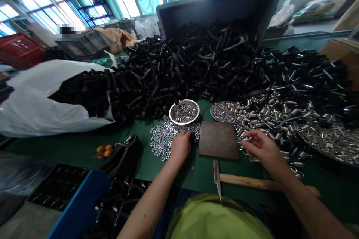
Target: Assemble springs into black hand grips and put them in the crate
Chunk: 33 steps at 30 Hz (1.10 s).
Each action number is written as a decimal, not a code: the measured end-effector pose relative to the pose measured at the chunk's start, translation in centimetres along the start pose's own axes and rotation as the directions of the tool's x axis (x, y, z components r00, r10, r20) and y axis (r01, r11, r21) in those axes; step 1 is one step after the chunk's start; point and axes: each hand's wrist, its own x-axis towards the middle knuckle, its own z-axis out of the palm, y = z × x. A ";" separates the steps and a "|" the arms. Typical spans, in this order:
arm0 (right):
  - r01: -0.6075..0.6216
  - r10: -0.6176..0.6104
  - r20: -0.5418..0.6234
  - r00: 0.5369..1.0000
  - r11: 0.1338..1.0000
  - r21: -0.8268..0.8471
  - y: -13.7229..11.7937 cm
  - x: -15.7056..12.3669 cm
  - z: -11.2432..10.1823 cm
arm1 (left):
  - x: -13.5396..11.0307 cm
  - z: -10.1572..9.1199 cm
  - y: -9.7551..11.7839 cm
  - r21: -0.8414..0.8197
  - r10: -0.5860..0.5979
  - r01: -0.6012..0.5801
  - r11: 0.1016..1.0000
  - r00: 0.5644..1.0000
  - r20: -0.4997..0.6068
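Note:
My left hand [181, 146] is closed around a small black part [193, 137], most of it hidden by the fingers. Beneath and beside that hand spreads a heap of small metal nuts [161, 138]. My right hand [260, 148] pinches a metal spring [246, 139] between thumb and fingers, at the left edge of a pile of springs [260, 115]. Between both hands lies a flat square metal plate [218, 140]. A hammer [246, 181] with a wooden handle rests nearer to me, partly under my right forearm.
Behind the plate stand a round metal bowl [184, 112] of small pins and a dish [223, 111] of tiny parts. Black curved parts [179, 67] spill from a grey bin [218, 3]. A white sack [70, 119], small orange fruits [105, 151] and a blue crate [81, 205] are leftward.

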 end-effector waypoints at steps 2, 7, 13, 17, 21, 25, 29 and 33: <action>0.004 -0.005 0.023 1.000 0.999 0.035 0.0 0.0 0.6 | 0.3 0.3 0.1 0.090 0.013 -0.016 0.996 0.999 0.036; 0.000 -0.006 0.061 0.998 0.995 0.096 -0.3 -0.2 1.5 | 0.8 -0.1 -0.8 0.070 0.074 -0.079 0.994 0.995 0.069; 0.012 -0.032 0.132 0.991 0.988 0.153 -1.2 -1.5 2.7 | -0.6 -1.6 0.1 -0.654 -0.088 0.093 0.751 0.995 0.040; -0.099 0.027 0.235 0.972 0.949 0.299 -2.0 -2.6 4.3 | -3.5 -1.7 3.4 -0.973 -0.101 0.215 0.085 0.973 0.207; -0.285 0.090 0.427 0.900 0.863 0.418 -2.6 -3.5 5.3 | -5.3 -1.6 5.6 -0.972 -0.104 0.236 0.002 0.966 0.235; -0.362 0.120 0.476 0.871 0.812 0.457 -2.6 -3.8 5.8 | -5.7 -1.9 5.8 -0.973 -0.051 0.180 0.146 0.983 0.175; -0.406 0.153 0.473 0.868 0.766 0.498 -2.4 -3.5 6.2 | -5.8 -2.2 5.4 -0.963 0.017 0.087 0.256 0.995 0.094; -0.325 0.136 0.431 0.892 0.855 0.403 -2.1 -2.9 6.2 | -6.1 -2.0 5.0 -0.921 0.082 -0.067 0.383 0.996 -0.038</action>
